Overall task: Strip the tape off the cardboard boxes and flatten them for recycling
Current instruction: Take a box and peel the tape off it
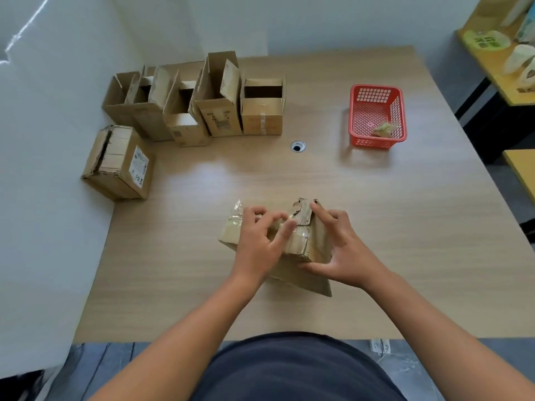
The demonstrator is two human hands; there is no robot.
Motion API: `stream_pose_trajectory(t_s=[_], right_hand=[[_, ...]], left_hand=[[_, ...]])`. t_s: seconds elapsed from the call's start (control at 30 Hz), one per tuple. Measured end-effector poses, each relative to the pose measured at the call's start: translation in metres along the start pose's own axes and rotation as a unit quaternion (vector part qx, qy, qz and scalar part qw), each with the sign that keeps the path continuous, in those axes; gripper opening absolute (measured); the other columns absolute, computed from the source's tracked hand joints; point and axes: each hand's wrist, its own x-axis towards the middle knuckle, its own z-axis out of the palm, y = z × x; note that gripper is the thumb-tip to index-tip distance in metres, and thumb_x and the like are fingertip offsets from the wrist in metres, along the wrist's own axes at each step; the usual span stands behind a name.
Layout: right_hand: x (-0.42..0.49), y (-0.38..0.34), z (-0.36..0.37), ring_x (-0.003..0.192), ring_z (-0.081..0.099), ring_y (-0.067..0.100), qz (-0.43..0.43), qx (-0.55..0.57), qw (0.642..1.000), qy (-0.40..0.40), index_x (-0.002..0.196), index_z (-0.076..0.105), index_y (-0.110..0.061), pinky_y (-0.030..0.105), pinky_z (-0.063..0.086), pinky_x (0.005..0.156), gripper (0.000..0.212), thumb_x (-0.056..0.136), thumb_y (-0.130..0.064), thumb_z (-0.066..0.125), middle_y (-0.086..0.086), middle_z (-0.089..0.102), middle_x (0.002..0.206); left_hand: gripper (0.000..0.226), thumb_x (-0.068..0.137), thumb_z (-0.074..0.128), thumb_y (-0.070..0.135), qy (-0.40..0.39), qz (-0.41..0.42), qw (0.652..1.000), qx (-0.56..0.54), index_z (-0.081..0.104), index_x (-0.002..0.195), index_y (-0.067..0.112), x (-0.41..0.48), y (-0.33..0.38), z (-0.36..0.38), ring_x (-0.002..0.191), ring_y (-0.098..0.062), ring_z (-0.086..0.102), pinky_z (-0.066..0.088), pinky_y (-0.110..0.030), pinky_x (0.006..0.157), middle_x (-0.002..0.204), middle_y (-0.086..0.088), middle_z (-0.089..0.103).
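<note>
A small taped cardboard box (315, 244) lies on the wooden table (405, 227), right in front of me. Clear tape (236, 215) wrinkles over its top and sticks up at the far left corner. My left hand (262, 241) lies on the box top, its fingers curled and picking at the tape. My right hand (340, 250) holds the box's right side, thumb under the near corner and index finger up against a torn flap (302, 211).
Several opened boxes (220, 111) stand in a row at the table's back left, by the wall. A sealed box (118, 163) lies on its side at the left edge. A red plastic basket (376, 117) with crumpled tape stands back right. A cable hole (297, 146) marks the middle.
</note>
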Motion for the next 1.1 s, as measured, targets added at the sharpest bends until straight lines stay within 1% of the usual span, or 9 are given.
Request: stream_pose_trajectory(t_s=[0.1,0.2,0.43,0.63,0.73,0.8,0.9,1.0,1.1], right_hand=[[-0.019,0.026,-0.010,0.129,0.048,0.017,-0.037,0.035,0.999,-0.005,0.153,0.011,-0.051,0.042,0.052,0.101,0.114,0.064,-0.079,0.077,-0.009,0.026,0.146],[-0.034,0.054,-0.016,0.136,0.039,0.002,-0.057,0.056,0.997,-0.007,0.152,0.014,-0.040,0.030,0.046,0.105,0.109,0.070,-0.079,0.074,-0.011,0.026,0.149],[-0.052,0.092,-0.011,0.141,0.041,0.019,-0.052,0.104,0.993,0.001,0.149,0.019,-0.030,0.043,0.044,0.114,0.105,0.073,-0.066,0.082,0.000,0.029,0.153],[-0.042,0.086,-0.016,0.149,0.028,0.019,-0.066,0.061,0.995,0.035,0.146,0.024,-0.026,0.040,0.042,0.111,0.102,0.071,-0.072,0.077,0.002,0.024,0.158],[-0.037,0.079,-0.017,0.146,0.031,0.021,-0.077,0.037,0.996,0.013,0.157,0.019,-0.039,0.045,0.049,0.106,0.104,0.073,-0.068,0.074,-0.001,0.023,0.156],[-0.035,0.076,-0.018,0.144,0.027,0.017,-0.064,-0.006,0.998,-0.012,0.158,0.016,-0.052,0.045,0.054,0.099,0.102,0.073,-0.074,0.069,-0.006,0.016,0.155],[-0.032,0.074,-0.017,0.145,0.024,0.015,-0.056,-0.039,0.997,-0.033,0.154,0.014,-0.061,0.044,0.054,0.098,0.098,0.072,-0.081,0.063,-0.009,0.012,0.156],[-0.032,0.074,-0.014,0.145,0.027,0.016,-0.063,-0.046,0.996,-0.036,0.155,0.012,-0.061,0.045,0.055,0.098,0.099,0.072,-0.084,0.060,-0.010,0.010,0.159],[-0.032,0.074,-0.013,0.146,0.029,0.017,-0.064,-0.046,0.996,-0.032,0.157,0.013,-0.057,0.044,0.056,0.097,0.103,0.071,-0.084,0.063,-0.010,0.009,0.161]], left_hand=[[0.036,0.079,0.079,0.052,-0.021,0.033,0.995,0.094,0.071,0.106,0.029,-0.006,0.011,0.026,0.093,-0.004,0.053,0.043,-0.013,0.083,0.103,0.014,0.046],[0.018,0.088,0.077,0.033,-0.006,0.065,0.986,0.150,0.071,0.104,0.027,-0.013,0.018,0.054,0.090,-0.008,0.051,0.043,-0.021,0.080,0.093,0.016,0.056],[0.018,0.099,0.062,0.017,0.024,0.056,0.986,0.157,0.053,0.109,0.028,-0.030,0.020,0.087,0.084,-0.015,0.055,0.046,-0.031,0.072,0.090,0.008,0.060],[0.021,0.103,0.057,0.022,0.026,0.067,0.981,0.180,0.073,0.113,0.012,-0.022,0.023,0.088,0.099,-0.016,0.055,0.049,-0.034,0.088,0.115,-0.002,0.057],[0.041,0.103,0.047,0.045,0.007,0.030,0.985,0.173,0.073,0.116,0.016,-0.023,0.024,0.084,0.106,0.004,0.044,0.040,-0.018,0.090,0.125,0.003,0.035],[0.040,0.097,0.058,0.048,0.005,0.037,0.979,0.203,0.072,0.117,0.016,-0.024,0.022,0.080,0.107,-0.001,0.043,0.040,-0.015,0.090,0.120,0.004,0.034],[0.033,0.091,0.075,0.029,0.043,0.049,0.971,0.229,0.072,0.121,0.014,-0.023,0.019,0.074,0.097,-0.015,0.051,0.051,-0.032,0.087,0.109,0.000,0.048],[0.045,0.097,0.069,0.018,0.037,0.068,0.973,0.218,0.058,0.141,0.014,-0.026,0.017,0.069,0.088,-0.008,0.053,0.047,-0.023,0.082,0.103,0.006,0.060],[0.035,0.099,0.064,0.012,0.060,0.063,0.979,0.182,0.058,0.134,0.015,-0.025,0.013,0.066,0.083,-0.008,0.055,0.050,-0.026,0.077,0.098,0.010,0.061]])
